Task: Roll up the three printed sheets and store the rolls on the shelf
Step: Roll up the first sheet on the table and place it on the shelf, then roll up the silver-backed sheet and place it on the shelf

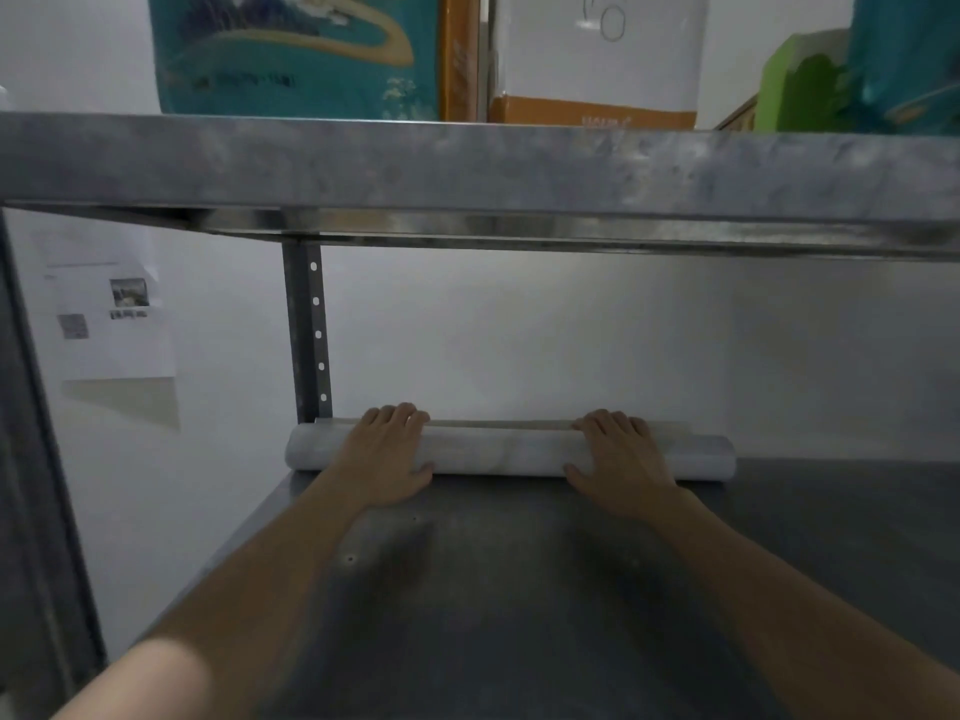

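Where the shelf point(519, 589) meets the far wall, we see a pale paper roll point(498, 452) lying across it, left to right. Our left hand point(384, 454) wraps the roll near its left end and our right hand point(621, 459) near its right end, fingers curled over the top, thumbs on the near side. Just behind it, against the wall, lies what looks like a thinner roll point(498, 423). A perforated post point(306, 330) stands at far left. The upper shelf point(467, 163) carries a teal bag point(291, 49) and a white box point(597, 54).
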A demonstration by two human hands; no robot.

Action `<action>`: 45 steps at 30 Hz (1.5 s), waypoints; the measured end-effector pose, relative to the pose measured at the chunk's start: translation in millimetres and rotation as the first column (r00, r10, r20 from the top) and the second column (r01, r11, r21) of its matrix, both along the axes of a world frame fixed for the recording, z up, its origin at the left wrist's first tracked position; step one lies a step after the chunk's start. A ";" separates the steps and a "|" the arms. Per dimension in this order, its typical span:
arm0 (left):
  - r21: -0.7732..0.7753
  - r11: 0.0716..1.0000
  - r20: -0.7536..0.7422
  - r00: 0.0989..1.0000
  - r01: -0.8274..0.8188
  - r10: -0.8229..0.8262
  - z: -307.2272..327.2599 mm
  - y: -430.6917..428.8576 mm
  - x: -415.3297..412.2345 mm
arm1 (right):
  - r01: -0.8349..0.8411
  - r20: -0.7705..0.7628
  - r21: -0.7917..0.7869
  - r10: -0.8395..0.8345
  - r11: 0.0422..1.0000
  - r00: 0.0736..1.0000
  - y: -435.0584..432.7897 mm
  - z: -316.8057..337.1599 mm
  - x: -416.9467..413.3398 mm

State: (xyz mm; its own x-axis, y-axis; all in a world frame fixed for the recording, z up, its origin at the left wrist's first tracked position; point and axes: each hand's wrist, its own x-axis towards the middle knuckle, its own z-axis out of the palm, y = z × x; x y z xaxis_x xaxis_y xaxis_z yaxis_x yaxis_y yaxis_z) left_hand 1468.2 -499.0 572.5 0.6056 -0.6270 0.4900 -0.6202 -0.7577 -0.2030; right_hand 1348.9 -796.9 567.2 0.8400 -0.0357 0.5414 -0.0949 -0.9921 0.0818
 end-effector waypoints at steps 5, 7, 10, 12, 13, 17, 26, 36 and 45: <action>-0.024 1.000 0.015 1.000 0.017 -0.016 12.1 5.7 -38.0 | -0.004 0.020 0.034 0.003 0.999 1.000 8.7 9.2 -33.9; -0.039 0.999 0.022 1.000 0.012 -0.011 16.7 8.4 -59.0 | -0.014 0.024 0.021 0.013 1.000 1.000 11.9 13.4 -54.9; -0.032 0.999 0.038 0.999 -0.012 0.013 22.0 10.4 -99.7 | -0.031 0.037 0.018 0.030 0.999 0.999 14.9 18.9 -95.5; -0.049 0.998 0.035 0.999 -0.034 0.035 23.2 11.8 -131.5 | -0.038 0.055 0.040 0.036 0.998 0.998 18.1 19.9 -127.5; -0.063 0.997 0.029 0.999 -0.043 0.045 22.4 12.4 -149.5 | -0.047 0.059 0.056 0.043 0.997 0.997 20.3 18.4 -144.3; -0.051 0.995 -0.097 0.992 -0.084 0.079 5.8 12.7 -234.2 | -0.085 0.031 0.022 0.084 0.996 0.996 29.3 1.5 -212.8; 0.002 0.989 -0.011 0.989 -0.147 0.147 -0.4 45.1 -377.3 | -0.042 -0.038 -0.019 0.041 0.999 0.998 51.9 -5.0 -339.8; -0.059 0.988 0.033 0.989 -0.145 0.147 15.3 127.9 -488.3 | -0.058 0.047 0.046 0.055 0.997 0.997 120.0 12.6 -446.0; -0.031 0.990 -0.081 0.988 -0.137 0.134 -32.9 225.1 -608.6 | -0.061 -0.025 0.056 0.063 0.997 0.998 234.2 -26.9 -561.1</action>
State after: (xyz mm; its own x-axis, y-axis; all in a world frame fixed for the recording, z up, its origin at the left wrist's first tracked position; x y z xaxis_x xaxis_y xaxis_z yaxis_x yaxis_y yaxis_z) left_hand 859.6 -273.8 539.6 0.7213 -0.5191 0.4585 -0.5240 -0.8419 -0.1288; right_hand 787.8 -562.7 540.3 0.8558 -0.0126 0.5172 -0.0317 -0.9991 0.0281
